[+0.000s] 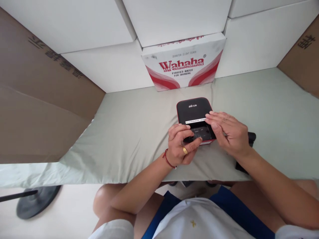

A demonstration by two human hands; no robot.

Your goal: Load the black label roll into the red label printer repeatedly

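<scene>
A small black box-shaped device with a red rim [193,111] lies on the cloth-covered table, with white lettering and a narrow white label on top. Its exact kind does not show. The half nearer me has a glossy dark panel [200,132]. Over that panel's left side my left hand [181,142] is curled, thumb and index fingertips on the device, a gold ring and a red bracelet showing. My right hand [228,132] lies against the device's right edge, fingers stretched out together and fingertips on its top by the label. Both hands partly cover the device.
Beyond the device a white and red Wahaha water carton [185,66] stands against white boxes [179,20]. Brown cardboard [45,109] flanks the left, more [304,63] the right. A black object [243,166] lies partly behind my right forearm. Pale green cloth [124,132] covers the table.
</scene>
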